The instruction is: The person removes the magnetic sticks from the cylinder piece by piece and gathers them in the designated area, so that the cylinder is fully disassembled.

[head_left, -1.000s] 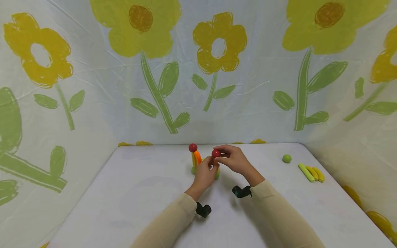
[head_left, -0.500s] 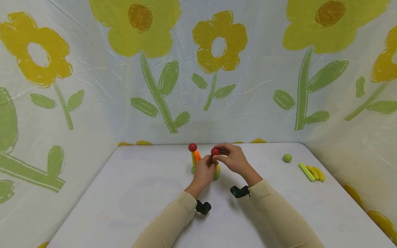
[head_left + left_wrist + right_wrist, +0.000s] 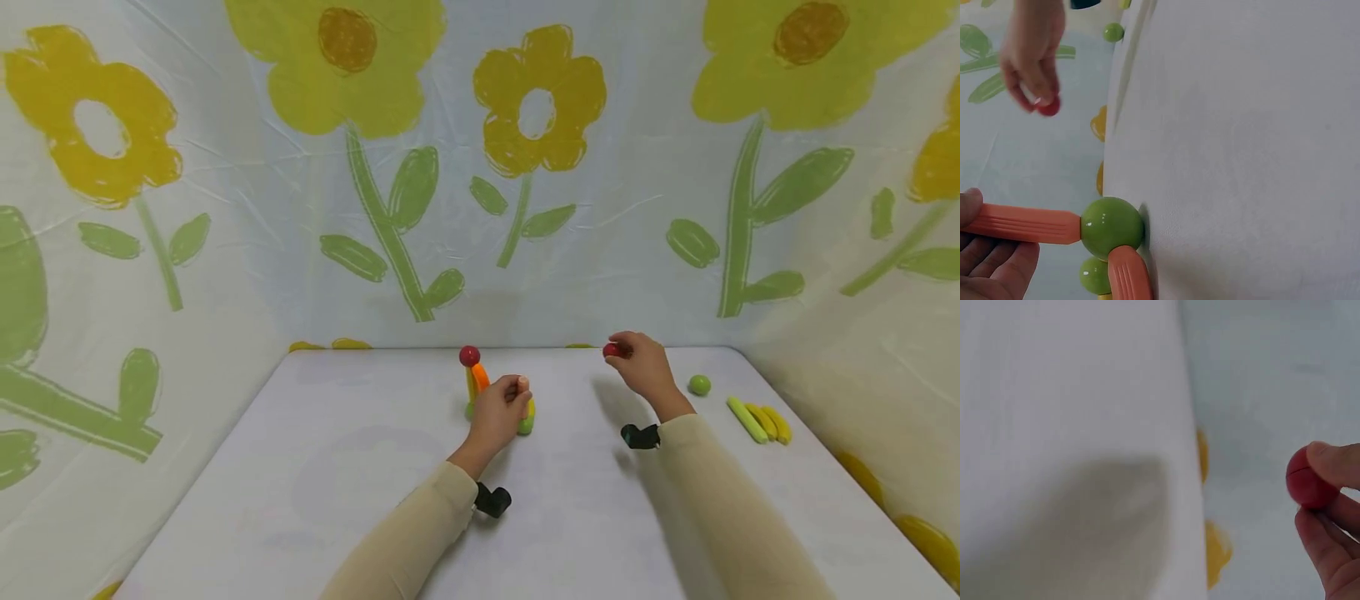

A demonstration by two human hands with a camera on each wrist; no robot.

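Left hand [image 3: 997, 272] has a narrow pinch on a salmon stick [image 3: 1029, 224], per the left wrist view. Stick's far end meets a large green ball [image 3: 1113, 226]; a second salmon stick [image 3: 1130, 275] meets the same ball, and a smaller-looking green ball [image 3: 1094, 275] shows just beside. White table [image 3: 1241, 156] spreads out on one side of that joint, its edge passing near the big ball. Top left: right hand [image 3: 1030, 59] holding a red ball [image 3: 1049, 106], blurry, well apart from the stick.

Right wrist view: narrow pinch on the red ball, thin dark line across it. Backdrop cloth [image 3: 1260, 375] behind it, table edge to its left, soft shadow [image 3: 1097, 531] on the tabletop.

Head view: left hand is at the build [image 3: 480, 385], middle of the table, toward the far edge. Second red ball [image 3: 469, 357] tops a yellow stick [image 3: 471, 385]; orange piece [image 3: 481, 375] right beside. Hand hides much of the rest. Right hand is near the far edge, stretch of tabletop between it and the build. Further right, near the side edge: loose green ball [image 3: 699, 384], pale green stick [image 3: 747, 420], two yellow curved pieces [image 3: 777, 425] side by side.
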